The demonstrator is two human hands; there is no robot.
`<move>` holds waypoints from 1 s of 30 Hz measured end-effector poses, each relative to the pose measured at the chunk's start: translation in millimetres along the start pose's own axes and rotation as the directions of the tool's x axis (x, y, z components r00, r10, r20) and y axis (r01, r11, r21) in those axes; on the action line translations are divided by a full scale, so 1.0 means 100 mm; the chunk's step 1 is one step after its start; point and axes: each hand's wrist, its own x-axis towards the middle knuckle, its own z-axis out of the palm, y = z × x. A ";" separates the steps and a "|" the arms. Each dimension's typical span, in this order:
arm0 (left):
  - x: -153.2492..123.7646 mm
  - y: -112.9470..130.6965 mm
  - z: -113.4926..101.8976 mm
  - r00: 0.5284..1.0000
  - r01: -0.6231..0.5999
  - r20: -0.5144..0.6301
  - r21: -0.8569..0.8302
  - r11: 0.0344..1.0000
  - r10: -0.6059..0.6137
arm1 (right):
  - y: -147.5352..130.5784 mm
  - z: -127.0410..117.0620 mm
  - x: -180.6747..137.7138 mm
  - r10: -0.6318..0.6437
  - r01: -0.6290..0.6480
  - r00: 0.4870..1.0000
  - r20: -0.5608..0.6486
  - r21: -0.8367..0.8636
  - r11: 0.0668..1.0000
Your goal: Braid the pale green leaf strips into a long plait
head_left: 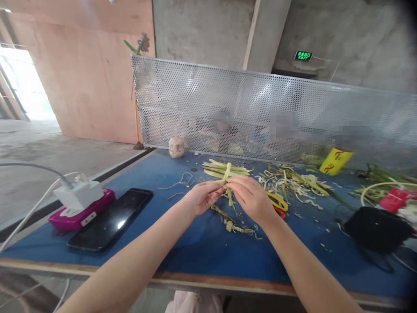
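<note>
My left hand [203,197] and my right hand [250,196] meet over the blue table [202,243], fingers pinched together on a pale green leaf strip [227,171] that sticks up between them. Thin strip ends hang below the hands toward a small woven piece [233,225] lying on the table. A bundle of long green strips [224,169] lies just beyond the hands. Yellow and red scissors [277,203] rest right of my right hand.
A black phone [112,218], a pink box [76,215] and a white charger [78,194] with cables sit at the left. Leaf scraps [293,180], a yellow cup [335,161] and a black pouch [378,228] lie at the right. A perforated metal screen [260,108] stands behind, people beyond it.
</note>
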 end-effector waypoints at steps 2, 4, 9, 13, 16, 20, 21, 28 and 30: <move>0.00 0.01 0.00 1.000 -0.002 0.005 -0.001 1.000 0.002 | 0.01 -0.03 0.00 -0.058 0.059 0.998 0.019 -0.042 0.997; -0.02 0.01 0.02 1.000 -0.012 0.004 0.005 1.000 0.012 | 0.02 -0.03 -0.01 -0.063 0.063 0.998 0.018 -0.026 0.998; -0.06 -0.03 0.07 0.988 -0.141 -0.062 0.034 0.989 0.143 | -0.01 0.07 0.00 0.281 -0.254 0.957 -0.064 0.280 0.926; -0.04 -0.08 0.08 0.937 -0.337 -0.033 0.169 0.926 0.347 | -0.05 0.16 0.02 0.676 -0.616 0.728 0.115 0.541 0.572; -0.02 -0.11 0.08 0.895 -0.439 0.030 0.244 0.865 0.446 | -0.04 0.20 0.02 0.764 -0.702 0.587 0.270 0.639 0.314; -0.01 -0.12 0.07 0.871 -0.488 0.104 0.295 0.822 0.480 | -0.01 0.24 0.01 0.767 -0.683 0.519 0.377 0.723 0.106; -0.02 -0.12 0.07 0.873 -0.486 0.117 0.300 0.821 0.474 | -0.01 0.24 0.01 0.769 -0.663 0.526 0.363 0.742 0.104; -0.04 -0.11 0.10 0.908 -0.417 0.122 0.210 0.884 0.400 | -0.02 0.18 0.02 0.803 -0.663 0.583 0.126 0.644 0.381; -0.04 -0.11 0.10 0.915 -0.401 0.121 0.202 0.893 0.384 | -0.03 0.18 0.02 0.806 -0.681 0.589 0.061 0.574 0.455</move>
